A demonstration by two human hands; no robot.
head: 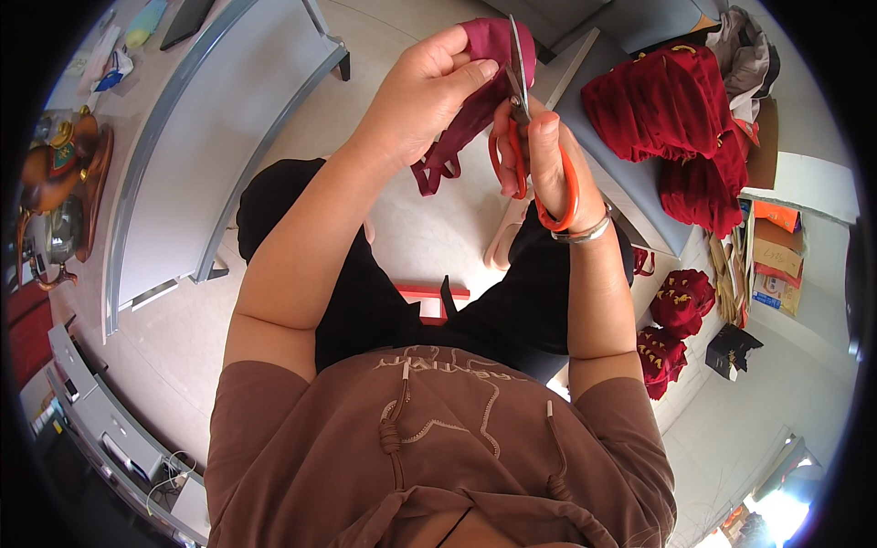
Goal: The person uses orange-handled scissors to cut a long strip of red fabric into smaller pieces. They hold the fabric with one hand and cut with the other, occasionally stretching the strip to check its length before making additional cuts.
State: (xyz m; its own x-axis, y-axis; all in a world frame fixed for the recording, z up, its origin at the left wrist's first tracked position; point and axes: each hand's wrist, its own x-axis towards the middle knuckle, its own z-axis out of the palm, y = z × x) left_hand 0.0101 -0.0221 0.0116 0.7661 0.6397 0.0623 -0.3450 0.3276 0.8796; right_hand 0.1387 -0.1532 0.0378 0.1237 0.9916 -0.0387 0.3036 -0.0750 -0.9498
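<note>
My left hand (428,89) pinches a dark red cloth piece (483,41) between thumb and fingers, up ahead of my knees. A narrow part of the cloth hangs down and ends in loops of strap. In my right hand (551,157) is a pair of scissors (565,198) with orange-red handles, the thumb and fingers through the loops. Their blades point away from me, slightly parted, and lie over the right edge of the cloth. Whether the cloth sits between the blades is hard to tell.
Bundles of dark red cloth (658,103) lie on a grey surface (630,178) at the right. Further red bundles (682,301) and a black bag (733,351) are below. Left stands a grey-edged desk (185,137) with a camel-like ornament (62,164). A red stool (435,294) shows between my legs.
</note>
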